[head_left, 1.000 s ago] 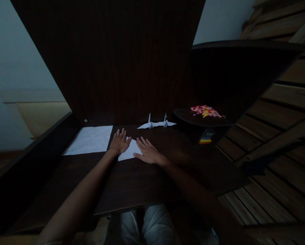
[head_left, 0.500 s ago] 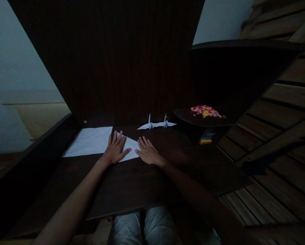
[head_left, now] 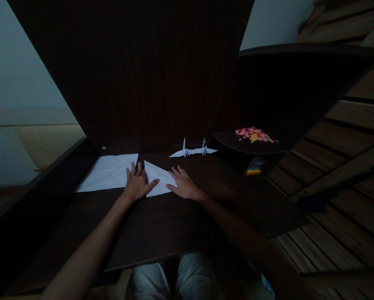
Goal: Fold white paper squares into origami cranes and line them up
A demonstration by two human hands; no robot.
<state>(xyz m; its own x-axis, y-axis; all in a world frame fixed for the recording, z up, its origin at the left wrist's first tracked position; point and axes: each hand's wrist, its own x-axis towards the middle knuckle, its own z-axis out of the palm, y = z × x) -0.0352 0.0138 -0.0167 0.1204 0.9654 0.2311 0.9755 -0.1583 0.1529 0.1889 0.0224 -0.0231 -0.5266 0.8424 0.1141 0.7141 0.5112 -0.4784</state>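
Splayed grip, nothing held: left hand (head_left: 136, 185) slides left, baring edge of smaller paper (head_left: 160, 186); right hand (head_left: 184, 184) likely steadies tip.

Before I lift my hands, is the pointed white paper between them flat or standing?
Flat: the white paper lies on the dark wooden desk, your left hand overlapping its left side, your right hand its right corner.

White paper (head_left: 162, 179), dark-brown desk (head_left: 161, 227)

folded sheet (head_left: 163, 179): matt paper | desk (head_left: 161, 229): smooth wood | cranes (head_left: 186, 153): paper
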